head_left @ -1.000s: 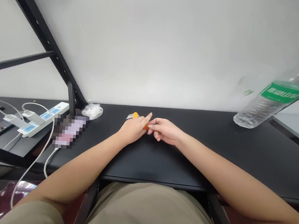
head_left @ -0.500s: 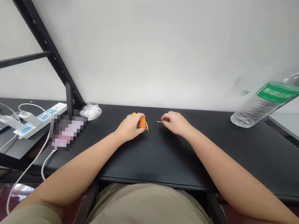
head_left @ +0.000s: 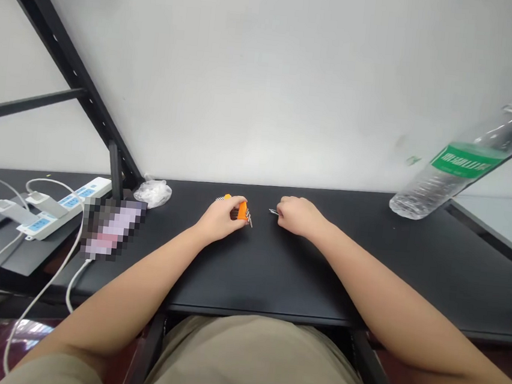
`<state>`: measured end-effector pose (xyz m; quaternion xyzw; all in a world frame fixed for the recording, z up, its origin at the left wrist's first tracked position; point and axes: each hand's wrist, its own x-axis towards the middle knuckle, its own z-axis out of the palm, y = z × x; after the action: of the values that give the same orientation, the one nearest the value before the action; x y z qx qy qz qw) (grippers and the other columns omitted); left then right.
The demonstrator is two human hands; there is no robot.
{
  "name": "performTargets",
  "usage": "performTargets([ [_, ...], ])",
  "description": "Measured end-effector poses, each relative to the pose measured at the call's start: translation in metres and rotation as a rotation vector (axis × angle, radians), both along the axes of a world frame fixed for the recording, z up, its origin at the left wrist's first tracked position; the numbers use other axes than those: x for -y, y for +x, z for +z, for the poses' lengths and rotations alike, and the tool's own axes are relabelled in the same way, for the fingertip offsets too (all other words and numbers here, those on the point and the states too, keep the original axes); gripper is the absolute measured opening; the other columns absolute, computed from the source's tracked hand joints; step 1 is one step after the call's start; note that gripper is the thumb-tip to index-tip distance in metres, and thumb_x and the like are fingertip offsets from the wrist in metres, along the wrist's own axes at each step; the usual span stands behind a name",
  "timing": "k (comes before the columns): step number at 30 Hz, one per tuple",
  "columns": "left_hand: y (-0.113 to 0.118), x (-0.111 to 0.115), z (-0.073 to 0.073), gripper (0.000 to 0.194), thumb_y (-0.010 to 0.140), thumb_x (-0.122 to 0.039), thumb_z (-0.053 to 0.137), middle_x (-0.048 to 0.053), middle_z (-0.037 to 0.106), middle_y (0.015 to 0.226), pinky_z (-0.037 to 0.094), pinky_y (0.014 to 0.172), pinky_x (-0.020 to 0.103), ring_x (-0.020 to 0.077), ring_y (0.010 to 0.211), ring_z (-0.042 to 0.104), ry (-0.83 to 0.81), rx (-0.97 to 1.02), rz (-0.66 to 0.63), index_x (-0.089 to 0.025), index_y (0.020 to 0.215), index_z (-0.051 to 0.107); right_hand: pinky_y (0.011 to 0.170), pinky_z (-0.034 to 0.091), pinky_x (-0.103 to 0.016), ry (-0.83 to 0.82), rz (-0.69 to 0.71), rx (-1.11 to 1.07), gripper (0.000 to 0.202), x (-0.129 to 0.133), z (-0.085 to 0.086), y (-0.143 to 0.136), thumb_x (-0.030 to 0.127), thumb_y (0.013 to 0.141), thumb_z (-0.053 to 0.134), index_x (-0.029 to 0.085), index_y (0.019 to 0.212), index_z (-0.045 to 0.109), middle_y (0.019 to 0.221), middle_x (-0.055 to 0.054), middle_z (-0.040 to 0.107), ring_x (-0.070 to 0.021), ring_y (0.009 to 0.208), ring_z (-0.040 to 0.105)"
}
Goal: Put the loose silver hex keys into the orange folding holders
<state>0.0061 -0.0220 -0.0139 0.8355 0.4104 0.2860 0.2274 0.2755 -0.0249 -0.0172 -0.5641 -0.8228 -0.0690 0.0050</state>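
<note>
My left hand (head_left: 221,219) is closed around an orange holder (head_left: 242,210) just above the black tabletop (head_left: 257,270). Several thin metal pieces stick out of the holder on both sides. To the right of it, my right hand (head_left: 298,215) is closed, knuckles up, with small thin metal pieces (head_left: 274,212) showing at its left side. Its fingertips are mostly hidden beneath the hand. A gap of bare tabletop separates the two hands.
A crumpled clear plastic bag (head_left: 153,193) lies left near the wall, beside a blurred phone (head_left: 114,226) with a white cable. Farther left is a white power strip (head_left: 66,210) with plugs. A large plastic bottle (head_left: 460,163) stands at the right, near a black metal bar.
My right hand has turned, and its fingers are now tucked under. The metal at its fingertips shows as more than one thin piece. My left hand still grips the orange holder.
</note>
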Motion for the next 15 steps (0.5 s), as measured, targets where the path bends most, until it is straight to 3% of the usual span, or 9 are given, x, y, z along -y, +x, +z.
performTargets([
  [8,-0.001,0.0,-0.002,0.049,0.081,-0.022,0.07,0.0,0.074,0.113,0.056,0.097,0.032,0.0185,0.1,0.072,-0.025,-0.015,-0.017,-0.025,0.13,0.061,0.063,0.035,-0.028,-0.003,0.033,-0.26,0.003,0.009,0.008,-0.007,0.019,0.083,0.06,0.021,0.081,0.062,0.087,-0.005,0.069,-0.0181,0.076,0.059],
  [15,0.0,0.002,-0.002,0.049,0.081,-0.028,0.07,-0.001,0.073,0.114,0.057,0.093,0.032,0.0188,0.099,0.071,0.02,-0.063,-0.033,-0.027,0.13,0.061,0.065,0.042,-0.026,-0.217,0.176,-0.738,0.009,0.019,0.013,-0.021,0.021,0.081,0.059,0.023,0.088,0.065,0.078,0.002,0.069,-0.0137,0.067,0.06],
])
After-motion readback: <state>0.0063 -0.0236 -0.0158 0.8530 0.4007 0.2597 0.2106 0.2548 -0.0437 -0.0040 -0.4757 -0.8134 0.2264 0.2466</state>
